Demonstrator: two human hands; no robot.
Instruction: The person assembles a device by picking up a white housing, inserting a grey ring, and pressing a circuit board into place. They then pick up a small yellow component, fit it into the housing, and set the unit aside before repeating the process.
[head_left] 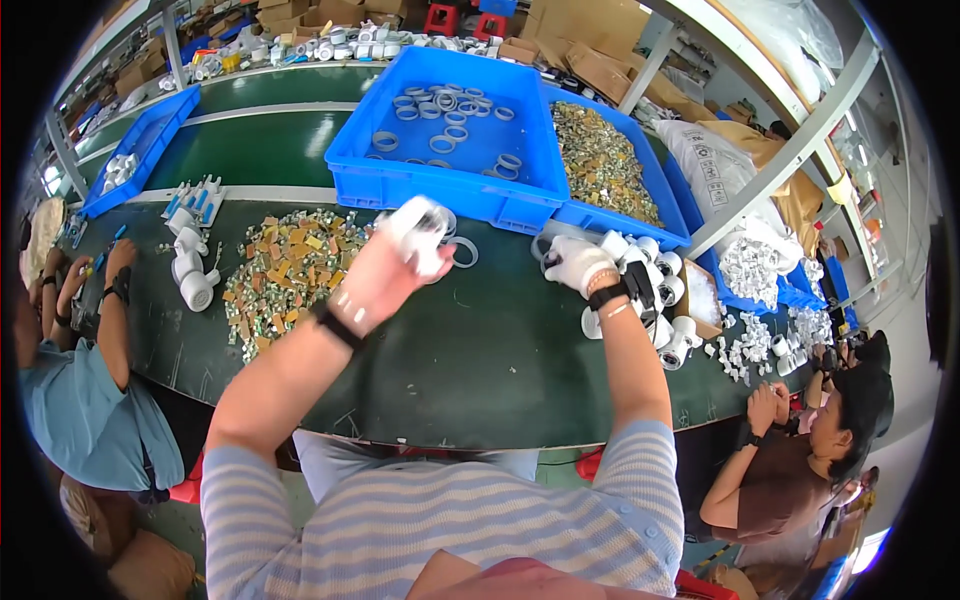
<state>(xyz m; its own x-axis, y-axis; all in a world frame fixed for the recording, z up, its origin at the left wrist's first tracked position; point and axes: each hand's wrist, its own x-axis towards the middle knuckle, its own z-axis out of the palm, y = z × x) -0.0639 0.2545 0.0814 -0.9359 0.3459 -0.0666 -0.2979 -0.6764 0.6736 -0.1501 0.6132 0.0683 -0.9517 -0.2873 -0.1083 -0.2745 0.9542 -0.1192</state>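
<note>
My left hand point(385, 268) is raised over the worktable, its fingers closed round a white plastic camera housing point(418, 222) blurred by motion. Pale rings point(463, 252) lie on the table just beyond that hand. To the right, my right hand point(577, 264), in a white glove, is curled at the left edge of a heap of white camera housings point(672, 290). A small dark piece shows at its fingertips, too small to name. Left of my left forearm spreads a pile of small green and tan circuit boards point(285, 265).
A blue bin point(440, 190) with loose rings stands at the back, beside a blue tray of circuit boards point(605, 160). White cameras point(190, 270) lie at the left. Small white parts point(745, 350) are scattered at the right. A slanted metal post point(790, 150) rises there. Co-workers sit on both sides.
</note>
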